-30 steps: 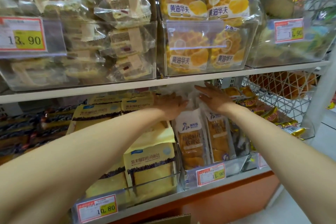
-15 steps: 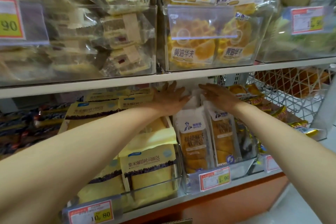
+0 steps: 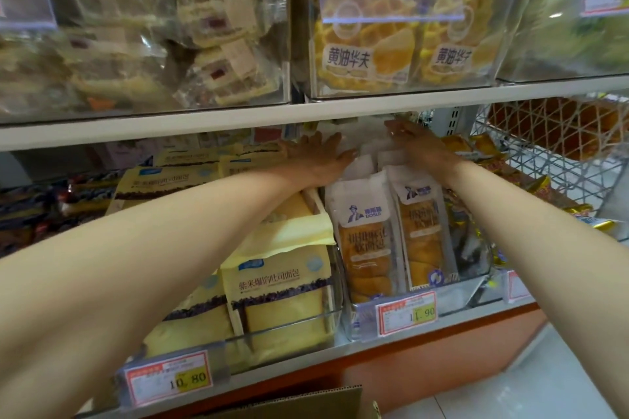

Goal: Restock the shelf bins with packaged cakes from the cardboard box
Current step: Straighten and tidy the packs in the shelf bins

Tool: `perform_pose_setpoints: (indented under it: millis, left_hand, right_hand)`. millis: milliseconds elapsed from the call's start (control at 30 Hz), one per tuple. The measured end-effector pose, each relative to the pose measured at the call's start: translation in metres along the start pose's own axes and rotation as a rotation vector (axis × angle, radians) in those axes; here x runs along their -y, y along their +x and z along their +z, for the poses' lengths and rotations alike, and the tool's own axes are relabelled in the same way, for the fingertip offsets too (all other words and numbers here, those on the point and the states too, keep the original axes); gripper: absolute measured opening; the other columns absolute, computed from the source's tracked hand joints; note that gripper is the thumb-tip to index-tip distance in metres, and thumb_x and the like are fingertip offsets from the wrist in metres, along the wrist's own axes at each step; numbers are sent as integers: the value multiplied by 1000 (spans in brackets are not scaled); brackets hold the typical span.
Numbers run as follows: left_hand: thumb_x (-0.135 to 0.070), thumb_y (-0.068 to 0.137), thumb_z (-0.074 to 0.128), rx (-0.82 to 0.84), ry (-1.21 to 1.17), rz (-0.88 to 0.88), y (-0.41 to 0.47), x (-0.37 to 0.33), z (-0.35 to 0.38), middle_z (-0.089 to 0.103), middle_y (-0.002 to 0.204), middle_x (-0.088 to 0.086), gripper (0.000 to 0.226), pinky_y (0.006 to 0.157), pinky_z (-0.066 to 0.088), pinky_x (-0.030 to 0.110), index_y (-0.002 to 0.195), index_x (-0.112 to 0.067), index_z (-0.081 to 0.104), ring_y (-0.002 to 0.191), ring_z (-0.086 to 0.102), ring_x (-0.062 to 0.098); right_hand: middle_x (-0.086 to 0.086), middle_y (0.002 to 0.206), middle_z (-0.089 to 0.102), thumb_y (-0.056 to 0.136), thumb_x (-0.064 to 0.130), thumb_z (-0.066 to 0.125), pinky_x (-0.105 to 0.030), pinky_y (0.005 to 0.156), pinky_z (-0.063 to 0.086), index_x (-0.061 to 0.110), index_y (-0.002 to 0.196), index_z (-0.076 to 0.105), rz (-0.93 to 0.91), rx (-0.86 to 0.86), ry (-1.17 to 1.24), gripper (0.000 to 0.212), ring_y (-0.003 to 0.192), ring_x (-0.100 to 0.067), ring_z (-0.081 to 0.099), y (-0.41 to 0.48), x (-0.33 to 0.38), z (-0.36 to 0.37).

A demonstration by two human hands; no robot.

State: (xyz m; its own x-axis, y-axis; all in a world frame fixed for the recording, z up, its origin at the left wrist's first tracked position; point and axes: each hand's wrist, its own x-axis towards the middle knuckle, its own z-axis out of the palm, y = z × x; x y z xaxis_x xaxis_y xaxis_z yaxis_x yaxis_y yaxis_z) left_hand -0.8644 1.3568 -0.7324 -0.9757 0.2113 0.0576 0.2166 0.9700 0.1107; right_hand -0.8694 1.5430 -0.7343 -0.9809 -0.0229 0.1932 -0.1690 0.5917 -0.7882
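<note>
Head view: the left hand (image 3: pixel 320 156) and right hand (image 3: pixel 418 146) reach deep under the upper shelf (image 3: pixel 204 126). Each grip is spread flat, fingers straight, resting on the white tops of the packaged cakes (image 3: pixel 367 241) that stand upright in the clear bin (image 3: pixel 476 286), probably to push them back and square the rows. The fingertips and rear packets blur into pale plastic, and only a flap of the cardboard box (image 3: pixel 306 401) shows at the bottom edge.

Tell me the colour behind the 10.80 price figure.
Yellow, on the red-bordered price tag, seen in the head view.
</note>
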Motion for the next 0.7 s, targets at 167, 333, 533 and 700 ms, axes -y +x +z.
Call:
perform_pose_setpoints:
  millis: [167,333,533,700]
  left_hand:
    - [-58,95,24,-94,-81,34,8,3,6,32,148,12,59,111,19,55,140,-21,32,136,30,31]
    - [-41,100,29,-240,-292,7,33,15,0,29,151,10,52,115,21,43,145,-15,28,138,29,28]
    - [-27,98,44,-181,-336,-9,62,34,3,40,143,15,51,106,35,38,144,-12,30,128,41,30]
    - [-25,95,49,-240,-351,-36,72,35,2,51,130,17,36,101,39,40,127,-7,47,118,49,32]
  right_hand:
    - [-4,144,40,100,33,44,-24,98,32,22,146,32,24,-9,143,49,129,-18,40,-6,-8,-5]
    - [-7,133,50,101,36,37,-26,95,34,16,139,42,53,-62,178,43,125,-22,45,-6,-11,-4]
    - [-4,149,37,100,36,40,-37,111,30,24,143,40,-89,-196,-15,44,135,-22,36,-6,-23,1]
    - [-1,151,36,90,52,20,-44,115,20,32,139,44,-311,-189,-547,59,140,-24,29,-11,-9,17]
